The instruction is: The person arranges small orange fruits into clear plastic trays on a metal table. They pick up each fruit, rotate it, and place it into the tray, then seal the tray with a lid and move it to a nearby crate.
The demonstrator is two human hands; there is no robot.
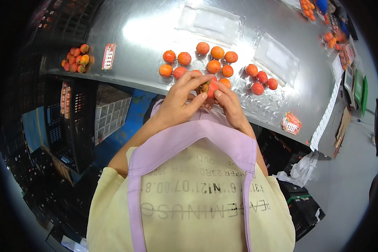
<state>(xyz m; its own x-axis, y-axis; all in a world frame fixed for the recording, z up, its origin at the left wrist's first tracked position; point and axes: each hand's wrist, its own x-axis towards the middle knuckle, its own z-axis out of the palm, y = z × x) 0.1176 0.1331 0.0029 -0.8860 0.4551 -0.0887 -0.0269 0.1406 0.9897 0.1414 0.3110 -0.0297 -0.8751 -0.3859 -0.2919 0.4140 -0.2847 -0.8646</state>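
Note:
Between my left hand (184,97) and my right hand (230,104) is a red-orange persimmon (212,89), held by the fingertips of both at the front edge of the metal table, its green calyx turned to the left. Just beyond, orange persimmons (214,66) sit in clear plastic trays (200,65). To the right, several redder persimmons (257,88) lie in the far part of another clear tray (266,105), whose near cups hold none. My fingers partly hide the fruit near the table's edge.
Stacks of clear plastic lids or trays (208,23) (277,58) stand farther back. A persimmon pile (77,59) and a printed label sheet (109,56) lie left; more labels (291,123) lie right. Crates (111,116) stand below the table's left side. Scales (359,89) stand far right.

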